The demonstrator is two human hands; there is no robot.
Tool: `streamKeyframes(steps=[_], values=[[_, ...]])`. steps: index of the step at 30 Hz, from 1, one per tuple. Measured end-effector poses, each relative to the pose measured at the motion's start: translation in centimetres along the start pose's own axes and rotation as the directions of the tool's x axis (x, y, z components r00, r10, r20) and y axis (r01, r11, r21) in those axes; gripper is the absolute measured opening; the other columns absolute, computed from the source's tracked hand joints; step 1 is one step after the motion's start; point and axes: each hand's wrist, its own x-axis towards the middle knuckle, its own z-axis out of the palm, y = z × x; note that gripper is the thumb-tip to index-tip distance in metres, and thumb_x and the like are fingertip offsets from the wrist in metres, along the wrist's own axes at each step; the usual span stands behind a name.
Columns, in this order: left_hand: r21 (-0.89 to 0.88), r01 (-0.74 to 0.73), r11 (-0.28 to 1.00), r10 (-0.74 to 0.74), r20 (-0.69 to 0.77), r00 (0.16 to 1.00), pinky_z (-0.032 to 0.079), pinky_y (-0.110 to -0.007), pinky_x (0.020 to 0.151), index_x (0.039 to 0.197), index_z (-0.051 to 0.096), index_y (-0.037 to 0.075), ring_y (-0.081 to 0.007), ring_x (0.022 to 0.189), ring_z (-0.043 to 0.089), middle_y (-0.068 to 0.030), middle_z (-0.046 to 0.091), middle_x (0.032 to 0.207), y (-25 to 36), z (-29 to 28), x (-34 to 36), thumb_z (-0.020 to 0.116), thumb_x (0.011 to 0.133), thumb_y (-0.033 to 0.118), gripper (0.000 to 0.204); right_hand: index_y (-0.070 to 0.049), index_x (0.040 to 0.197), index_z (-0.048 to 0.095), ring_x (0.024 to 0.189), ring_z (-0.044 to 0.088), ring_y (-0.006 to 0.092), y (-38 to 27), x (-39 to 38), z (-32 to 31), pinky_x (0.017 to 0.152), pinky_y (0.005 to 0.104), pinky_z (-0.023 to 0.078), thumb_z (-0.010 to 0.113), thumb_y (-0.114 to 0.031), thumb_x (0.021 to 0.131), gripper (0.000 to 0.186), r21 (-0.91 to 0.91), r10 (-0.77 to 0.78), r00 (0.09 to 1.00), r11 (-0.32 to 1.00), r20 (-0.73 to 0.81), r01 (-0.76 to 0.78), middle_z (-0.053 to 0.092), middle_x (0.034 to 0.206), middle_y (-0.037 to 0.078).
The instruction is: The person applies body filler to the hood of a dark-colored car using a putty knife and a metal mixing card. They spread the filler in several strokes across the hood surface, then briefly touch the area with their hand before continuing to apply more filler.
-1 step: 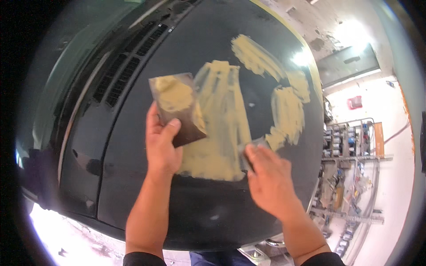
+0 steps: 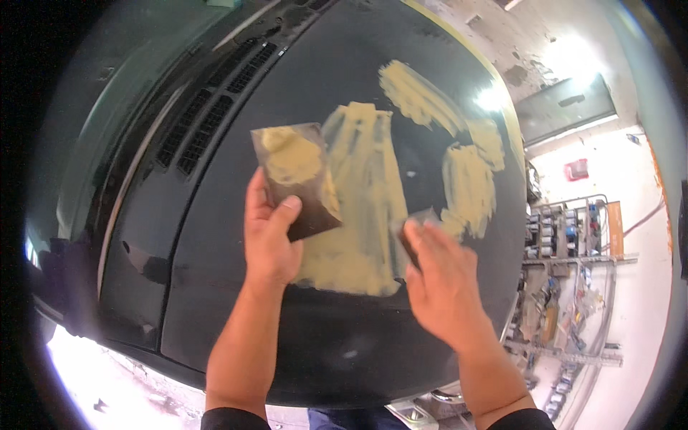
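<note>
Dull black hood (image 2: 322, 326) bears yellowish paste (image 2: 362, 186) — streaked, uneven patches. Left hand (image 2: 271, 247) pinches a dark rectangular board (image 2: 309, 206), paste-heaped; right hand (image 2: 446, 283) grips a flat spreader (image 2: 405, 242) — blurred.

On the car hood (image 2: 215, 301), the middle filler patch (image 2: 358, 229) lies between the person's two hands. The left hand (image 2: 271, 247) has the mixing board (image 2: 309, 215) over that patch's left edge — a heap of filler (image 2: 294, 159) sits on the board's far half. The right hand (image 2: 444, 287), with a spreader (image 2: 406, 244), is at the patch's right edge. Beyond it lies the right-hand patch (image 2: 469, 190), and behind that, the far patch (image 2: 416, 93). A vent grille (image 2: 208, 118) runs left of everything here; a storage rack (image 2: 588, 259) stands right, past the hood.
</note>
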Motion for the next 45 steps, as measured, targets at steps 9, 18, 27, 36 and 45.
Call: streamKeyframes(steps=[9,18,27,36,45], values=[[-0.014,0.086,0.996,-0.08,0.236,0.968,0.042,-0.036,0.102,0.143,0.033,0.005,-0.019,0.121,0.05,-0.0094,0.051,0.133,-0.2,-0.5,-0.6,0.05,0.087,-0.005,0.059,-0.011,0.126,0.054,0.122,0.048,0.0215,-1.2,8.5,0.9,0.091,0.0441,0.034,0.055,-0.01,0.083,0.043,-0.036,-0.396,0.882,0.916,-0.257,0.4,0.059,0.127,0.001],[0.101,-0.033,0.994,0.006,0.262,0.965,0.039,-0.034,0.103,0.143,0.035,0.004,-0.0176,0.121,0.05,-0.0086,0.051,0.133,-0.5,-1.0,-0.7,0.052,0.089,-0.004,0.058,-0.011,0.127,0.054,0.121,0.049,0.0222,-2.2,8.1,2.2,0.092,0.0446,0.035,0.057,-0.011,0.081,0.046,0.009,-0.42,0.892,0.904,-0.167,0.428,0.058,0.129,0.003],[-0.035,-0.084,0.996,0.085,0.028,0.996,0.043,-0.039,0.101,0.142,0.036,0.008,-0.022,0.117,0.053,-0.0101,0.053,0.13,0.3,-0.8,0.5,0.052,0.088,-0.002,0.057,-0.006,0.13,0.05,0.118,0.052,0.0355,8.3,11.9,-0.6,0.099,0.042,0.042,0.053,-0.007,0.082,0.048,0.188,0.083,0.989,0.977,0.121,-0.105,0.058,0.122,0.018],[-0.05,-0.075,0.996,0.076,0.016,0.997,0.042,-0.035,0.1,0.138,0.04,0.007,-0.0193,0.116,0.052,-0.0098,0.054,0.126,0.0,-0.9,0.7,0.051,0.087,-0.002,0.053,-0.003,0.134,0.046,0.126,0.05,0.0276,12.2,19.8,1.4,0.102,0.0351,0.04,0.052,-0.002,0.082,0.052,0.146,0.083,0.921,0.978,0.381,-0.149,0.054,0.134,0.017],[-0.085,-0.061,0.994,0.063,0.015,0.998,0.042,-0.035,0.1,0.138,0.04,0.006,-0.0186,0.114,0.053,-0.0093,0.056,0.123,-0.2,-1.0,0.8,0.052,0.087,-0.002,0.053,-0.001,0.13,0.049,0.123,0.053,0.0292,9.9,19.2,2.2,0.101,0.035,0.042,0.05,-0.001,0.081,0.05,0.128,0.072,0.892,0.981,0.445,-0.143,0.057,0.13,0.017]])
